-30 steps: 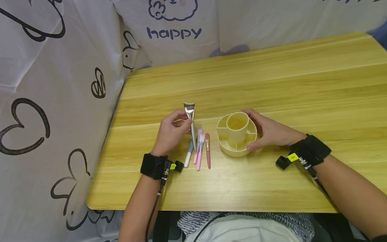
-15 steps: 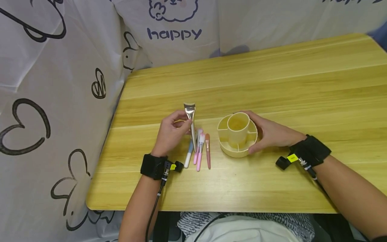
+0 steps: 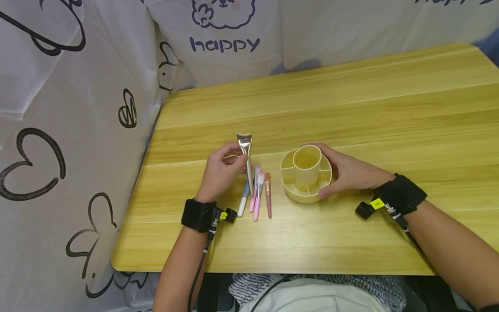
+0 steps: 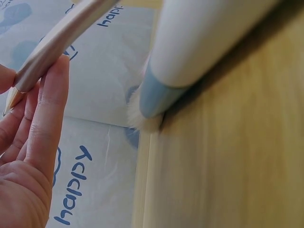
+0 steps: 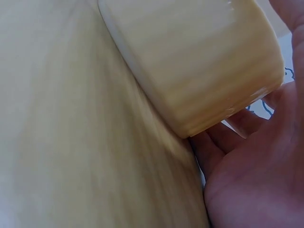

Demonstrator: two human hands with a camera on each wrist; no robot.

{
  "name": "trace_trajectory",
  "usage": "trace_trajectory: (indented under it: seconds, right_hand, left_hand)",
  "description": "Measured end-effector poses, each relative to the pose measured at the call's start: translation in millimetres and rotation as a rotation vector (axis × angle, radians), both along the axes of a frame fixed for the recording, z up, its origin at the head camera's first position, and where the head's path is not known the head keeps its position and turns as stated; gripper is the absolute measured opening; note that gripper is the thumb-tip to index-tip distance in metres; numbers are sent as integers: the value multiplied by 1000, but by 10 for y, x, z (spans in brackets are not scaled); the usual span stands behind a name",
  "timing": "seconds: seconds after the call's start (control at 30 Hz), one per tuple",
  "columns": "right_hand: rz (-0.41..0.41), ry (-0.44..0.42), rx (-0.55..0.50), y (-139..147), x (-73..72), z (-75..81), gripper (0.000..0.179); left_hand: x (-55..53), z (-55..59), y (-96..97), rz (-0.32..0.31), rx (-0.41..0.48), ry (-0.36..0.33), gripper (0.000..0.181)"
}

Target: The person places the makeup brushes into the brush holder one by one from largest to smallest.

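Observation:
Between thumb and fingers my left hand pinches a makeup brush, its flat dark bristles pointing away from me and its silver ferrule catching the light. In the left wrist view the handle crosses above the fingertips. My right hand grips the right side of a round cream organizer, thumb at the front and fingers behind. The organizer stands upright on the table, with a tall central cup and divided compartments around it. The right wrist view shows its smooth outer wall against the palm side.
Several makeup brushes lie side by side between the hands: a blue and white one, pink ones and a reddish-brown one. The wooden table meets a printed white cloth at the back and left.
The organizer has turned a little and shifted very slightly right under my right hand. My left hand and its makeup brush stay in place.

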State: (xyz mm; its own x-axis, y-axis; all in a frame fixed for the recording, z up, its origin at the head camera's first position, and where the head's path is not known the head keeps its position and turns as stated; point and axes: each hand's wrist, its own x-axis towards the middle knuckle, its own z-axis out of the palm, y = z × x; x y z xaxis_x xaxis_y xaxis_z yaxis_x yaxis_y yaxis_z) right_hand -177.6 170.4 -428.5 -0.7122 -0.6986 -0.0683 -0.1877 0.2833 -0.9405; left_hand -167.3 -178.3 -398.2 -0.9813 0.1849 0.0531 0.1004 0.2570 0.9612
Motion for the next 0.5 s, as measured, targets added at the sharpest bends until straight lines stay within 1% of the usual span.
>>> trace_trajectory:
  seconds: [0.27,0.5]
  right_hand:
    - [25,26,-16,15,-11,-16,111]
    - [27,21,-27,8,-6,-2,110]
  left_hand:
    - [12,-7,3,-4,7,9,25]
    - [14,-2,11,5,10,24,27]
